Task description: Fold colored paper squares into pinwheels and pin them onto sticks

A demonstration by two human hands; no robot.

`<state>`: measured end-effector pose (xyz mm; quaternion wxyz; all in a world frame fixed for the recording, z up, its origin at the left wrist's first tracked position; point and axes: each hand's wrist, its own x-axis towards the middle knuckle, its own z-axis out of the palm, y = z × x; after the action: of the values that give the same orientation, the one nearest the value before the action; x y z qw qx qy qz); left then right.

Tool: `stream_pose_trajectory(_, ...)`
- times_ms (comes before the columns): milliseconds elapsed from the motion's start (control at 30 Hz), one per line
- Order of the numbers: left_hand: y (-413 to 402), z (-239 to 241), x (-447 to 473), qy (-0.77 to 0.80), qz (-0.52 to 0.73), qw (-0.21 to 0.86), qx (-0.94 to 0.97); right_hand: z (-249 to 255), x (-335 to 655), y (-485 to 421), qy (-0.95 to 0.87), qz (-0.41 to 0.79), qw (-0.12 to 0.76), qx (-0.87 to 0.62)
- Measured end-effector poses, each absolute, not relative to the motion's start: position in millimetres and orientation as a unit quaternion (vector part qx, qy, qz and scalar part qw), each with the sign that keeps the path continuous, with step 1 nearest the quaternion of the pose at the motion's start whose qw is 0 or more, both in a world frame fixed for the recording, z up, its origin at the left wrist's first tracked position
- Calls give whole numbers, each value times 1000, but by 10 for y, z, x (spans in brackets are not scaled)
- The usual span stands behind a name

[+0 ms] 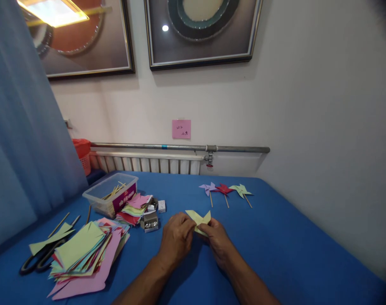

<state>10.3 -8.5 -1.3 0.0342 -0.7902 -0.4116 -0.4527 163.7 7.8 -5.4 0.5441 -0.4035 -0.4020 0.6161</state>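
Note:
A pale yellow paper pinwheel [199,218], partly folded, is held between my two hands above the blue table. My left hand [177,236] pinches its left side, with the fingers closed on the paper. On the opposite side my right hand [216,238] grips the lower right part between thumb and fingers. Two pointed paper blades stick up between the hands; the rest is covered by fingers. Farther back lie three finished pinwheels on sticks: a purple one [208,188], a red one [223,189] and a light green one [240,190].
Left of my hands lie a stack of coloured paper [81,245], black-handled scissors [43,257] and a smaller pile of cut paper [132,210]. A clear plastic box [95,196] holds wooden sticks. Beside it an open small box [150,222] contains shiny metal pieces. A wall stands behind.

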Motion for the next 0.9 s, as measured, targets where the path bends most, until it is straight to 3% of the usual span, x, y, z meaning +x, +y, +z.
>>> stream_pose_trajectory(133, -86, 5, 90, -419, -437, 71, -793, -24, 1642, 56, -411, 612, 538, -409)
stream_pose_trajectory(600, -86, 69, 25, -416, -411, 56, -809, 65, 1652, 10, -402, 638, 530, -389)
stream_pose_trajectory(900, -134, 147, 21, -424, -348, 129, -826, 121, 1657, -6, -419, 640, 511, -392)
